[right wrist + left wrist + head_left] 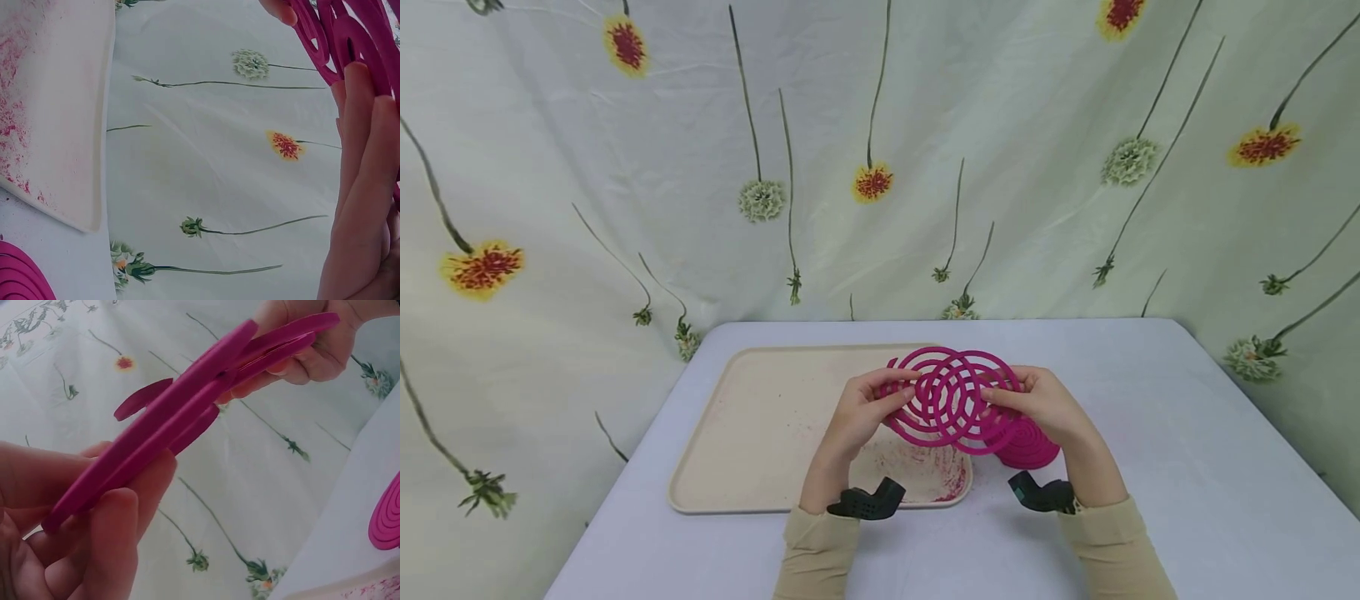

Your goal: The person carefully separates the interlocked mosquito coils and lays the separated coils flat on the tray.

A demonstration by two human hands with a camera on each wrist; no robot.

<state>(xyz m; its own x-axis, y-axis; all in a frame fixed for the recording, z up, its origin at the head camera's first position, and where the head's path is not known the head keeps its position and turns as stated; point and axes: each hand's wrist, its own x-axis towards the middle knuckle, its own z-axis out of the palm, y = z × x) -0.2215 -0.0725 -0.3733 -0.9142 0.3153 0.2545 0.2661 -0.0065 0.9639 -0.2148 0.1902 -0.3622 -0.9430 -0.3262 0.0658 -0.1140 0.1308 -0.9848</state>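
Two magenta mosquito coils overlap in the air above the tray's right edge, their spiral rings crossing in the middle. My left hand (pixel 859 410) pinches the left coil (pixel 925 442) at its outer side between thumb and fingers. On the other side my right hand (pixel 1054 406) pinches the right coil (pixel 976 451), thumb in front. In the left wrist view the coils (pixel 156 412) appear nearly edge-on, and they touch or interlock; which one cannot be told. Behind and below my right hand lies more magenta coil (pixel 1030 450), tightly wound and flat on the table.
A beige tray (pixel 760 425) lies on the white table (pixel 1187 433), with magenta crumbs and smears toward its near right corner. A flower-printed cloth (pixel 1037 125) hangs behind the table. Each wrist wears a black camera (pixel 872 500).
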